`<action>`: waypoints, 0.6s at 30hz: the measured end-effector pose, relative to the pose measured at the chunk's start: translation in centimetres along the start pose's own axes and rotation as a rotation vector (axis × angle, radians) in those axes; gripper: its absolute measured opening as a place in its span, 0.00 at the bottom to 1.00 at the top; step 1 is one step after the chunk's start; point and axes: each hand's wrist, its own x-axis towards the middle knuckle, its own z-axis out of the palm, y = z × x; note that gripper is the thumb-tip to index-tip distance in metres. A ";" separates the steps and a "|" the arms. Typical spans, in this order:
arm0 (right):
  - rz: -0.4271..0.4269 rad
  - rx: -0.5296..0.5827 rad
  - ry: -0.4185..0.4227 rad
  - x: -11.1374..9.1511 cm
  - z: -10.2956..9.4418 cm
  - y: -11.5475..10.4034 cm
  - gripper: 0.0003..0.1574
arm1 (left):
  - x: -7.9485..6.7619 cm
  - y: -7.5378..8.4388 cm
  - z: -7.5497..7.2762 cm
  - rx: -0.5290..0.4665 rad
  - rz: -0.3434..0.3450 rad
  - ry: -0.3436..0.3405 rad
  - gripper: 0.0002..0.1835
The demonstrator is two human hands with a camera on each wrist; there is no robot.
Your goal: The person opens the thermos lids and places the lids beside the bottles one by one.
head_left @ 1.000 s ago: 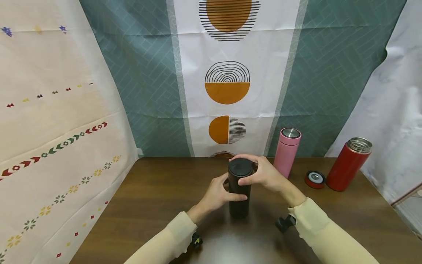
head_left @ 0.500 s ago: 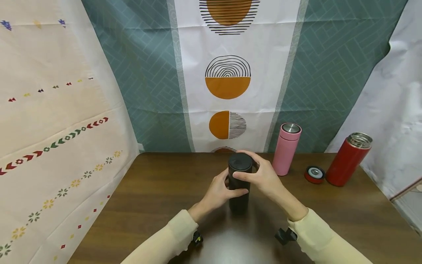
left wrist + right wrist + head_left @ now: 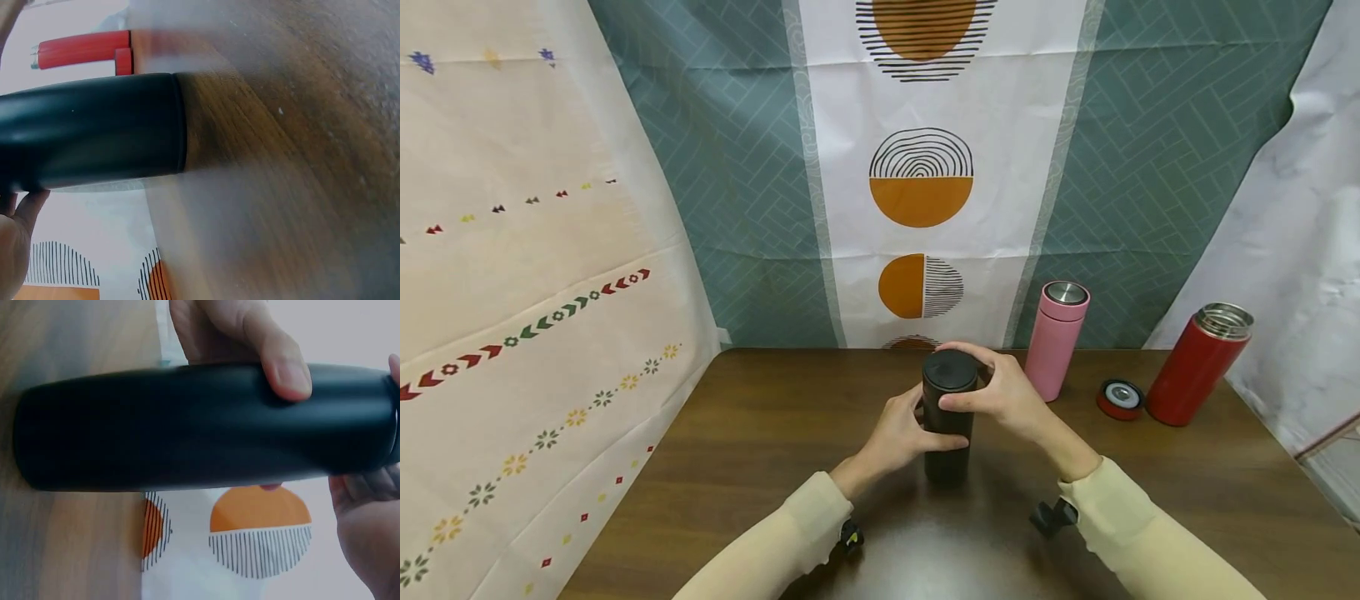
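A tall black insulated bottle point(image 3: 947, 468) stands upright on the table in the head view. My left hand point(image 3: 891, 437) grips its upper body, with the thumb laid across the front. Above it, my right hand point(image 3: 1003, 396) holds the round black lid point(image 3: 950, 369), thumb in front and fingers behind. In the right wrist view the left thumb presses the bottle's side point(image 3: 156, 431), and the right hand point(image 3: 369, 531) is at the lid end. The left wrist view shows the bottle's base point(image 3: 169, 125) down at the wooden table.
A pink bottle point(image 3: 1056, 346) with its lid on stands behind the right hand. Farther right is an open red bottle point(image 3: 1197, 375), its red and black lid point(image 3: 1121, 399) beside it. The table point(image 3: 760, 467) ends at a patterned cloth point(image 3: 842, 167).
My right thumb has moved left across the front of the lid, then slightly back right. The left hand keeps its grip on the bottle. The head view has shifted a little.
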 end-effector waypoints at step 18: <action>0.063 0.039 0.041 -1.8 1.2 -1.3 0.45 | -0.5 0.0 0.6 0.019 0.060 0.058 0.43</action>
